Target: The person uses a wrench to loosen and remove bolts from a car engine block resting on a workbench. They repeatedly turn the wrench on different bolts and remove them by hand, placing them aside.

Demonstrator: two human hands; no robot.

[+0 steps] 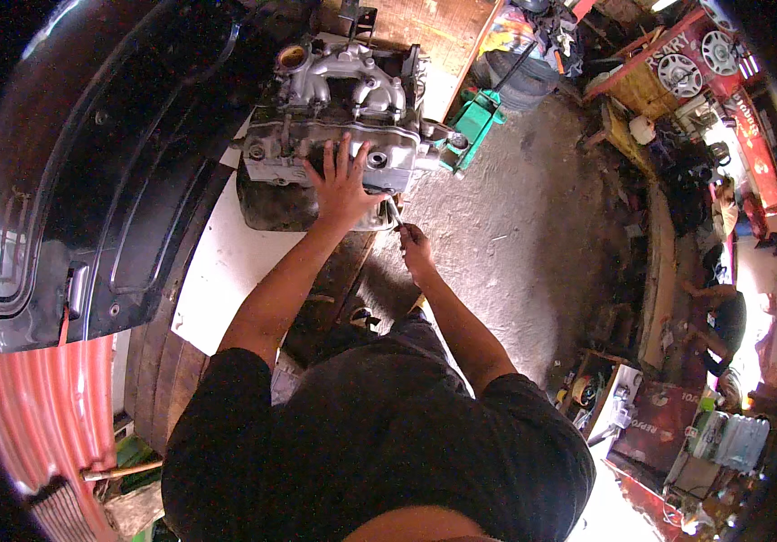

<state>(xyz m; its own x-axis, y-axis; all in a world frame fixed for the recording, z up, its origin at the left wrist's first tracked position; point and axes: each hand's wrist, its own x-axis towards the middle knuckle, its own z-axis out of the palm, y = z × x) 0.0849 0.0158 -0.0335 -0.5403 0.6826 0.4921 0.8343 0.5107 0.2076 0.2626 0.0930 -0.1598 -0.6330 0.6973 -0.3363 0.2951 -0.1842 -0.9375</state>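
A car engine (266, 149) sits on the bench in front of me, with a silvery intake manifold (341, 70) on its far side. My left hand (341, 188) lies on the metal cover on the engine's near side, its fingers spread. Lower and to the right, my right hand (416, 251) is closed around a slim hand tool (395, 213) with a metal shaft. The tool's far end meets the engine's lower right corner; its tip is too small to make out, and most of the handle is hidden in my fingers.
A dark vehicle body panel (126, 154) rises close on the left. A white board (226, 257) lies beside the engine. Beyond the engine to the right stand a green floor jack (476, 122) and stacked tyres (522, 81). Another person (723, 325) is at the far right.
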